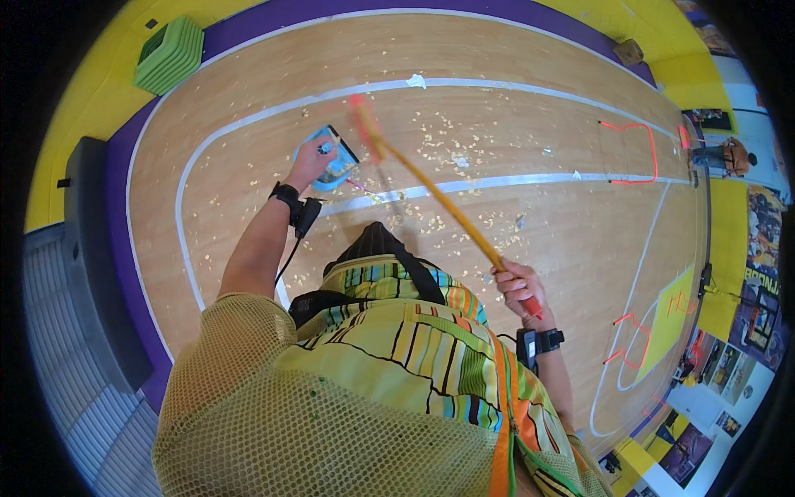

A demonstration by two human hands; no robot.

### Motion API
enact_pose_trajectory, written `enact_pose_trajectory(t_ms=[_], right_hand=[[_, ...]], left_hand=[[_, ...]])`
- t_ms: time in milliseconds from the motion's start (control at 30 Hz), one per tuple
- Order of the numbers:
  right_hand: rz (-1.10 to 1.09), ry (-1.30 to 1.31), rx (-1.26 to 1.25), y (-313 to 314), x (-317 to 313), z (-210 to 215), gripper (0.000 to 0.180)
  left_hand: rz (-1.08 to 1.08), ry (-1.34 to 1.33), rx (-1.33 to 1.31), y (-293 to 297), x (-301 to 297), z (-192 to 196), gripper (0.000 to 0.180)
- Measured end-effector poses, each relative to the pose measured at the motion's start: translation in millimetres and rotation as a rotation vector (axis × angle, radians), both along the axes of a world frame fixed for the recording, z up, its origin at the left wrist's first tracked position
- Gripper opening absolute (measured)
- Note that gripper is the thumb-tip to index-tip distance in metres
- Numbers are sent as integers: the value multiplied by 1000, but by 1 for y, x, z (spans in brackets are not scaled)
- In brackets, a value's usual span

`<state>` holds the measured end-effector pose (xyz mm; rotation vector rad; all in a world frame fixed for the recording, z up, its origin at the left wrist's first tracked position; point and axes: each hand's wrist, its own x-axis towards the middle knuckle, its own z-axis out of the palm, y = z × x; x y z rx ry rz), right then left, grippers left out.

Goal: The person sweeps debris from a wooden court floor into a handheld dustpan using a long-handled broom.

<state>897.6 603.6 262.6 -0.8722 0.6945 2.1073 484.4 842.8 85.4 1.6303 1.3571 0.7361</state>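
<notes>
My left hand (312,160) is closed around the upper part of a light-blue dustpan (334,175), held at the left over the wooden floor. A dark edge runs along the dustpan's right side, and some pale bits show in it. In my right hand (520,287), fingers wrapped round, is the long yellow handle of a broom (447,203). The handle slants up and left to a reddish head, smeared by motion, just right of the dustpan and apart from it. Many pale scraps (431,149) lie scattered around and beyond the broom.
Green stacked baskets (170,56) stand at the far left by the yellow wall. A grey padded bench (99,265) runs along the left. Two red frames (654,153) stand on the right. Another person (725,156) is at the far right. Crumpled white pieces (416,80) lie farther off.
</notes>
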Motion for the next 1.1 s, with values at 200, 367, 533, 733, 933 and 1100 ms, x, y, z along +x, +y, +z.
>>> enact_pose_trajectory(t_ms=[200, 367, 533, 733, 933, 1100], right_hand=[[161, -551, 102, 33, 15, -27, 17], [261, -886, 107, 46, -28, -56, 17], [527, -726, 145, 48, -82, -22, 17], [559, -55, 27, 59, -97, -16, 23], [558, 10, 35, 50, -82, -4, 27], [695, -469, 109, 24, -46, 47, 21]], left_hand=[[161, 131, 103, 7, -50, 1, 12], [223, 39, 41, 2, -64, 17, 10], [198, 19, 10, -3, -65, 0, 10], [309, -81, -92, -24, -55, -11, 14], [381, 148, -170, -75, -84, -13, 11], [325, 232, -122, -125, -88, -11, 16]])
